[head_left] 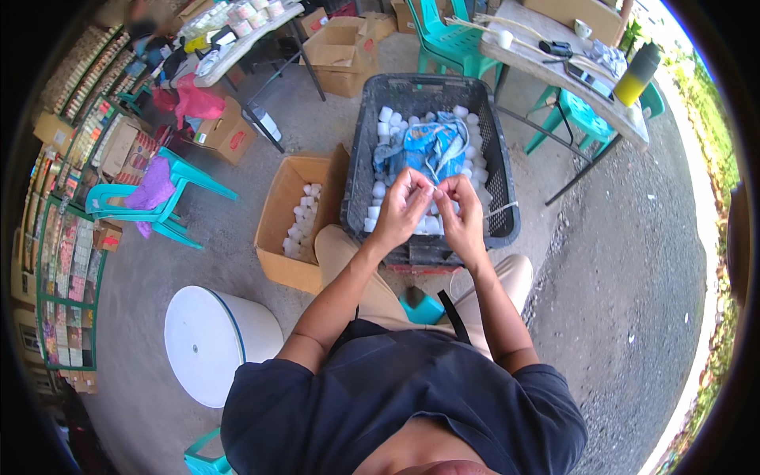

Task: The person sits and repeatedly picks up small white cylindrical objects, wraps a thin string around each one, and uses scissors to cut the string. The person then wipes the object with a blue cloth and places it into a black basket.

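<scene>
My left hand [402,210] and my right hand [462,212] meet over the near part of a black plastic crate [353,170]. Thumb and fingers of both are pinched together, the fingertips almost touching. Whatever they hold is too small to make out. Below and beyond them a crumpled blue plastic bag [431,146] with some white lies on many small white cylindrical pieces [385,115] in the crate. To the left of the crate, an open cardboard box [277,186] has more such white pieces [297,237] at its bottom.
A white round drum [202,344] lies at my left. Teal chairs [170,194] stand left and far right. A table [570,75] at the right bears a yellow-and-black bottle [638,75]. Another table [261,39] and cardboard boxes [336,55] stand at the back, stocked shelves [67,285] far left.
</scene>
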